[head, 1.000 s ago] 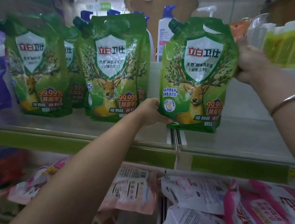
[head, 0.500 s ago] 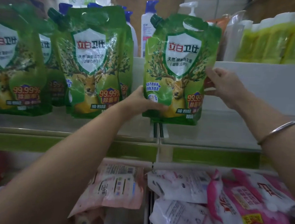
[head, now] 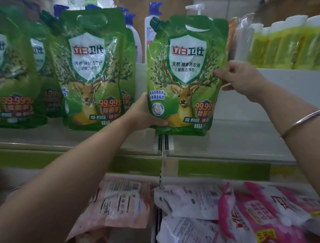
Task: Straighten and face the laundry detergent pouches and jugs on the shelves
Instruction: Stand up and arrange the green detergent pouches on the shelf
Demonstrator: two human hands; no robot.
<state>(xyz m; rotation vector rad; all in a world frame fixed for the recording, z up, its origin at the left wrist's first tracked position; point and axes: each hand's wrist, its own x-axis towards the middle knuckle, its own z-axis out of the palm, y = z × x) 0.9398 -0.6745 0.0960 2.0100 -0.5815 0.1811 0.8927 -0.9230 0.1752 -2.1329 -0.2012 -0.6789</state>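
Note:
A green detergent pouch (head: 185,73) with a deer and a white shield stands upright on the shelf (head: 231,139), label facing me. My left hand (head: 143,113) grips its lower left corner. My right hand (head: 240,79) pinches its right edge at mid height; a metal bangle sits on that wrist. To the left stand more of the same green pouches (head: 90,70), leaning and overlapping, with another (head: 6,73) at the far left edge.
White pump bottles with blue caps (head: 151,27) stand behind the pouches. Yellow-green packs (head: 297,42) fill a raised ledge at the right. On the lower shelf lie pink and white pouches (head: 263,213), several on their backs. A green price rail (head: 222,168) runs along the shelf's front.
My right hand slid down from the pouch's upper right corner to its right edge. The pouch stayed upright between both hands, and the view shifted slightly.

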